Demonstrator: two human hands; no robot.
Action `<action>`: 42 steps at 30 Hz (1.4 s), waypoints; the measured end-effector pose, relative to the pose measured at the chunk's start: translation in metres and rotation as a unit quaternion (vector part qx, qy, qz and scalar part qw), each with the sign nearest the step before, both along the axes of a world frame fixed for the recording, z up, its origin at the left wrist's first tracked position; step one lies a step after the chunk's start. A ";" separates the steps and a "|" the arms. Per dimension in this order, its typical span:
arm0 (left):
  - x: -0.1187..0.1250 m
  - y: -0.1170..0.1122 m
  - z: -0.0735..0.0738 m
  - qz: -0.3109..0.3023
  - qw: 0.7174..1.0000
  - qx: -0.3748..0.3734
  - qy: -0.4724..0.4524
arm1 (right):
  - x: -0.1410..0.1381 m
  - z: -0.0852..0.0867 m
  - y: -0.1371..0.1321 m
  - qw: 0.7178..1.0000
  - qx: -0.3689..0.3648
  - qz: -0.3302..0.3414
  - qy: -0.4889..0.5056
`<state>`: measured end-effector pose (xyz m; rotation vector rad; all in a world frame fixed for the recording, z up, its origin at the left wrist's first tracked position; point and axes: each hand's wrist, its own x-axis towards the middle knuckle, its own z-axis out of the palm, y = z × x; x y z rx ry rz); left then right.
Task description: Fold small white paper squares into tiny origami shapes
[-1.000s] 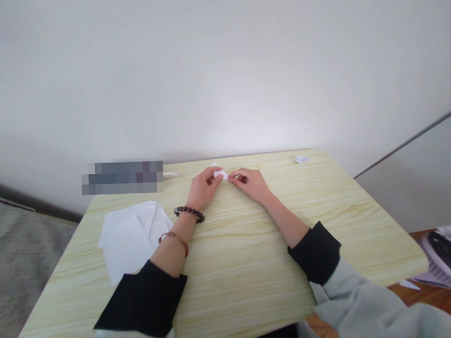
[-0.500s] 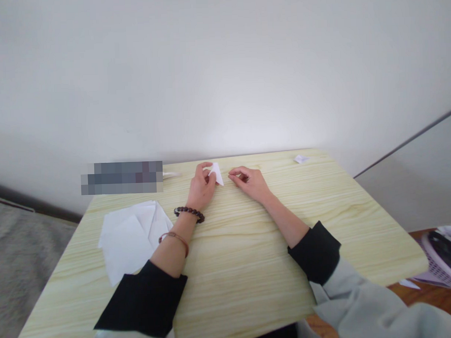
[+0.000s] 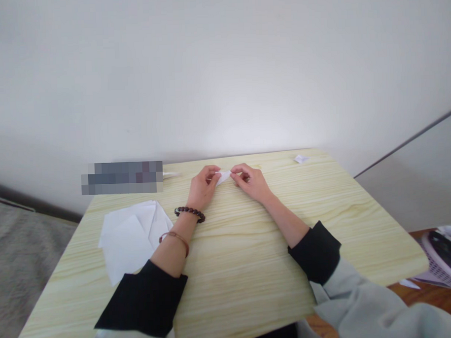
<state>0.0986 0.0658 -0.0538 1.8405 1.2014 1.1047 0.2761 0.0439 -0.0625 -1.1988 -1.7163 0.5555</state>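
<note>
A small piece of folded white paper (image 3: 223, 177) is pinched between my two hands over the far part of the wood-grain table (image 3: 247, 267). My left hand (image 3: 204, 183) grips its left end with thumb and fingers. At its right tip, the fingertips of my right hand (image 3: 250, 180) close on the paper. The fingers cover part of both ends, so its full folded shape is hidden.
Loose white paper sheets (image 3: 126, 244) lie overlapping on the left, beside my left forearm. A small folded paper piece (image 3: 301, 159) sits at the far right. Behind the table rises a white wall (image 3: 222, 75). A lilac basket (image 3: 441, 265) stands on the floor at right.
The folded paper has turned from upright to lying sideways between the hands. My right hand, apart from it before, now pinches its right tip.
</note>
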 end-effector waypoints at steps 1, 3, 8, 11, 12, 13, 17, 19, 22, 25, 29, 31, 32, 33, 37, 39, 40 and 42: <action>0.000 0.000 -0.001 0.004 1.000 -0.002 -0.003 | 0.000 0.000 0.000 1.000 0.002 0.001 0.003; 0.001 0.001 -0.001 0.006 1.000 -0.003 -0.003 | 0.000 0.000 -0.001 1.000 0.003 0.007 0.013; 0.000 0.001 -0.001 0.003 1.000 0.014 0.003 | -0.001 0.001 -0.001 1.000 0.006 0.011 0.007; 0.000 0.000 0.001 0.002 1.000 0.022 0.009 | -0.001 0.001 -0.001 1.000 -0.002 0.011 0.005; 0.001 -0.001 0.002 0.005 1.000 0.021 0.012 | -0.001 0.001 -0.001 1.000 -0.005 0.011 0.004; 0.001 -0.001 0.003 0.007 1.000 0.019 0.015 | -0.001 0.001 -0.001 1.000 -0.008 0.011 0.004; 0.001 -0.002 0.005 0.009 1.000 0.022 0.013 | -0.001 0.000 -0.001 1.000 -0.005 0.006 0.005; 0.002 -0.003 0.006 0.007 1.000 0.026 0.013 | -0.001 0.000 -0.001 1.000 -0.007 0.010 0.004; 0.001 -0.003 0.006 0.005 0.999 0.031 0.020 | 0.000 0.000 -0.001 1.000 -0.009 0.013 0.000; 0.001 -0.003 0.007 0.010 0.999 0.037 0.028 | 0.000 0.000 -0.001 1.000 -0.006 0.011 -0.003; 0.001 -0.004 0.007 0.012 0.998 0.043 0.039 | 0.000 0.001 -0.002 1.000 -0.001 0.016 -0.013; 0.001 -0.004 0.007 0.011 0.998 0.041 0.038 | 0.000 0.001 -0.002 1.000 -0.002 0.016 -0.021; 0.001 -0.004 0.007 0.010 0.999 0.038 0.037 | 0.000 0.001 -0.001 1.000 -0.004 0.015 -0.024; 0.002 -0.004 0.008 0.009 0.999 0.034 0.035 | 0.000 0.001 -0.001 1.000 -0.006 0.014 -0.025; 0.001 -0.004 0.008 -0.001 0.999 0.033 0.035 | 0.000 0.000 0.000 1.000 -0.014 0.010 -0.024; 0.001 -0.004 0.007 -0.004 0.998 0.041 0.040 | 0.000 0.000 0.000 0.999 -0.013 0.013 -0.031; 0.000 -0.004 0.007 -0.005 0.998 0.045 0.042 | 0.000 0.001 0.000 0.999 -0.011 0.013 -0.035; 0.000 -0.003 0.006 -0.005 0.998 0.049 0.045 | 0.000 0.001 -0.001 0.999 -0.007 0.014 -0.044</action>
